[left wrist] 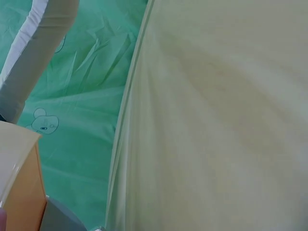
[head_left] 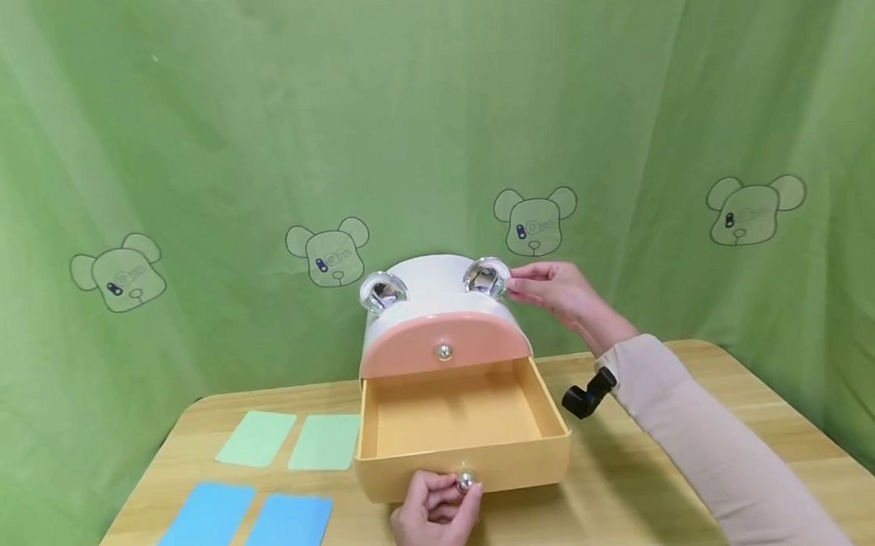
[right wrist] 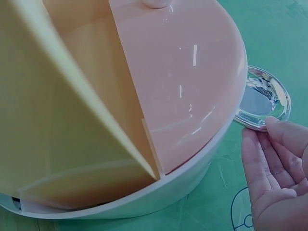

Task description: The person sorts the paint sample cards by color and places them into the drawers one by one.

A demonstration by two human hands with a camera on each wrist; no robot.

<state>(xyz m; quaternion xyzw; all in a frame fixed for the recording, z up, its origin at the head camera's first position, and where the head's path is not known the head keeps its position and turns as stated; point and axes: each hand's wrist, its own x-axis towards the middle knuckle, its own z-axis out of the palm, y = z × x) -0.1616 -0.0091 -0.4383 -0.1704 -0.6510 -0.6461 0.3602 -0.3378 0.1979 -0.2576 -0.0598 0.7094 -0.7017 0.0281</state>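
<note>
Head view: yellow drawer (head_left: 462,461) standing open

The yellow drawer is jutting from the white box (head_left: 434,291). Our left hand (head_left: 432,522) is pinching its slippery-looking knob (head_left: 465,480), the proper hold; our right hand (head_left: 563,293), the silver ornament (head_left: 486,279). We are judging the drawer light and stiff.

Bench (head_left: 548,535) near corners cut off in head view, plus near end of the blue card (head_left: 284,537) farther from its left edge. Left hand (head_left: 433,525) partly hides drawer knob (head_left: 466,480). Bear-print lettering (head_left: 537,227) unreadably small. Drawer (right wrist: 57,120) blurred, right wrist.
</note>
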